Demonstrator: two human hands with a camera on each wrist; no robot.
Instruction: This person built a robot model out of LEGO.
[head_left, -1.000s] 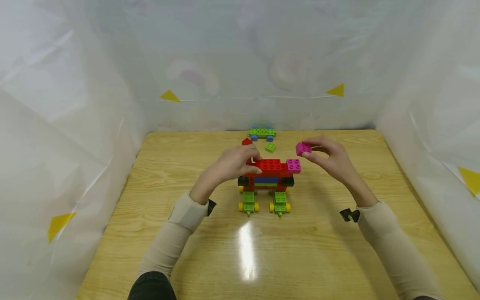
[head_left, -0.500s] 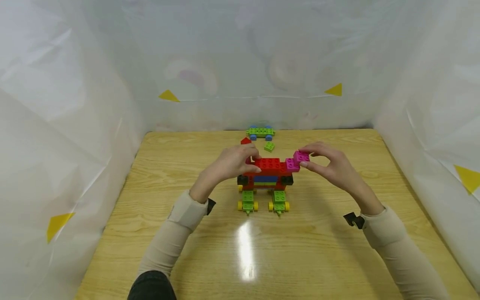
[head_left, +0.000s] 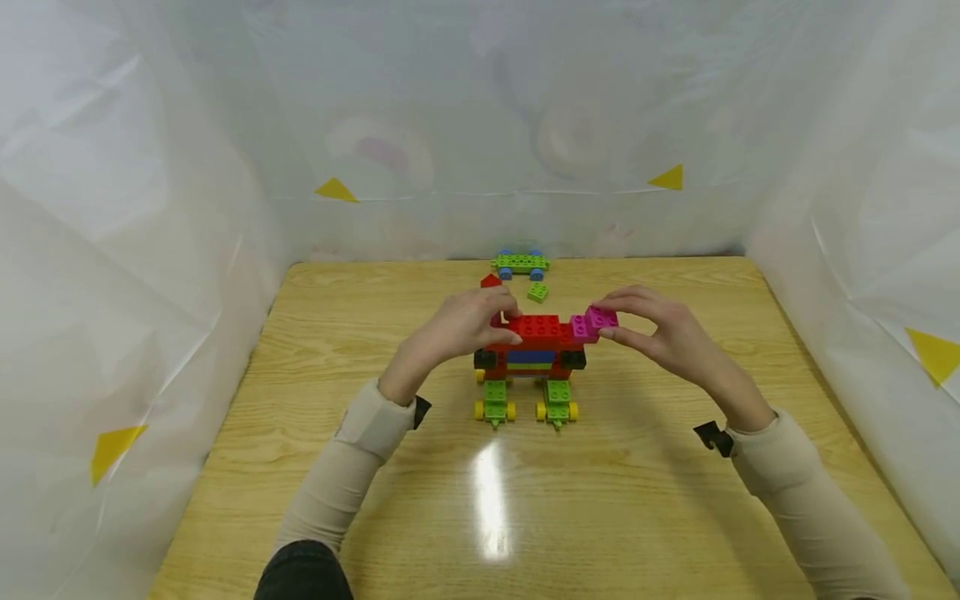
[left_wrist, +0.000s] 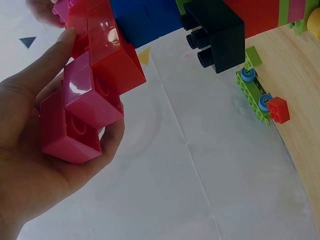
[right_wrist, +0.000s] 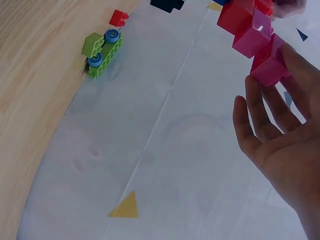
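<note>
A toy brick build stands mid-table, with red bricks (head_left: 538, 329) on top, black bricks (head_left: 573, 359) at the sides and green wheeled bases (head_left: 558, 402) with yellow wheels below. My left hand (head_left: 467, 325) holds its left end; the left wrist view shows thumb and fingers around stepped pink bricks (left_wrist: 82, 92) and a red brick (left_wrist: 112, 50). At the other end, my right hand (head_left: 667, 329) pinches a pink brick (head_left: 602, 318) between thumb and fingers. This brick sits offset on a lower pink brick (head_left: 579, 328), touching it. Whether its studs are fully seated cannot be seen.
Behind the build lie a green wheeled base (head_left: 520, 265) with blue wheels, a small green brick (head_left: 537, 292) and a red brick (head_left: 491, 282). White sheeting (head_left: 480, 125) with yellow triangles encloses the table (head_left: 360, 333) at the back and sides.
My right hand has brought the pink brick left and slightly down, from apart in the air onto the build's right-end pink brick. The left hand keeps its hold in place.
</note>
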